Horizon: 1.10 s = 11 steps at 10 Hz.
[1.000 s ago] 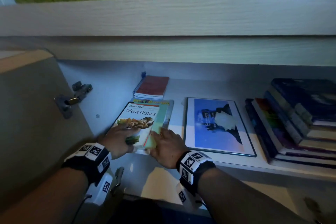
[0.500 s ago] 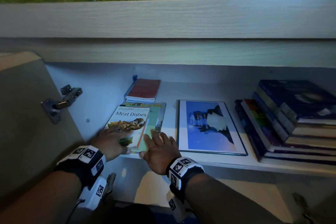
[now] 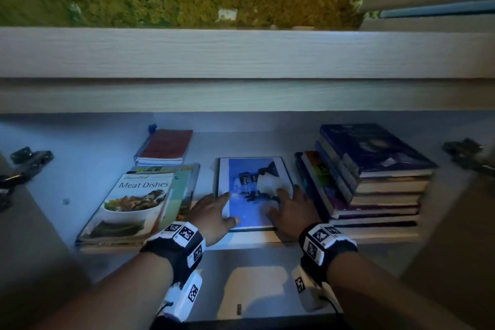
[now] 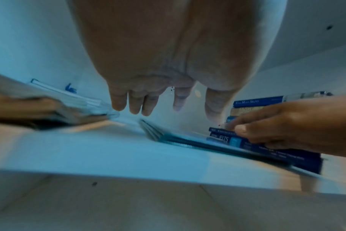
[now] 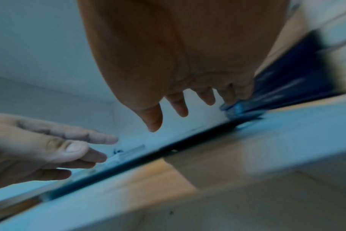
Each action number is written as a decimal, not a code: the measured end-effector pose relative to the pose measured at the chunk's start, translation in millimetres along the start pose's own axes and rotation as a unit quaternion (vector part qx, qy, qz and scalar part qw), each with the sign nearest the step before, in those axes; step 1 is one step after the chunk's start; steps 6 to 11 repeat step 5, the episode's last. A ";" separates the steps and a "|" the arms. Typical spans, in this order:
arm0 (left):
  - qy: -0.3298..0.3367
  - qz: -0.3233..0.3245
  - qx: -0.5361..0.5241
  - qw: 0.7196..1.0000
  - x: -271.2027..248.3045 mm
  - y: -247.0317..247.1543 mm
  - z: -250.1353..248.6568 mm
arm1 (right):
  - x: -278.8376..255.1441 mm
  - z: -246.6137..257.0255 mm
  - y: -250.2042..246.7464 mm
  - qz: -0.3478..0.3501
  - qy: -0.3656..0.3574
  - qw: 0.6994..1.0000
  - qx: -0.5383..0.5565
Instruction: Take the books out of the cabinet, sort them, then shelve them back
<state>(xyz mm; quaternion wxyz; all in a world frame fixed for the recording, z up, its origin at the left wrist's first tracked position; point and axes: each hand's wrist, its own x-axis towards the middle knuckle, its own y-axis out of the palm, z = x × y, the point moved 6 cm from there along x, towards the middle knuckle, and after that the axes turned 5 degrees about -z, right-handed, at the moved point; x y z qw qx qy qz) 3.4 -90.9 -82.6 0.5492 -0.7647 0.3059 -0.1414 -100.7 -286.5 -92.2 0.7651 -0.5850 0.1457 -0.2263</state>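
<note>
A flat blue picture book (image 3: 251, 177) lies in the middle of the cabinet shelf (image 3: 257, 240). My left hand (image 3: 211, 211) is over its front left corner with fingers spread. My right hand (image 3: 290, 209) lies on its front right part, fingers straight. In the left wrist view the left hand (image 4: 148, 100) hangs open just above the shelf, and the right hand (image 4: 286, 125) rests on the blue book (image 4: 178, 139). In the right wrist view the right hand (image 5: 178, 101) is open over the book's dark front edge (image 5: 148, 157), with the left hand (image 5: 49, 148) beside it.
A "Meat Dishes" cookbook (image 3: 134, 203) tops a thin stack at the left, with a red notebook (image 3: 164, 146) behind it. A tall stack of dark books (image 3: 375, 169) stands right of the blue book. Door hinges (image 3: 24, 163) flank the opening.
Both hands have left the Meat Dishes stack and moved right to the blue picture book. The head view has swung right with them.
</note>
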 end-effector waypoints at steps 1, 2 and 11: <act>-0.002 0.025 -0.007 1.000 -0.7 12.6 -0.2 | -15.9 -20.7 13.2 0.044 0.022 0.998 0.046; 0.005 0.021 -0.002 1.000 -0.7 14.5 3.5 | -25.2 -18.5 17.5 0.020 0.026 0.998 0.052; 0.014 0.043 -0.068 0.997 -12.0 16.3 11.4 | -34.5 -14.3 9.4 0.062 0.019 0.995 0.082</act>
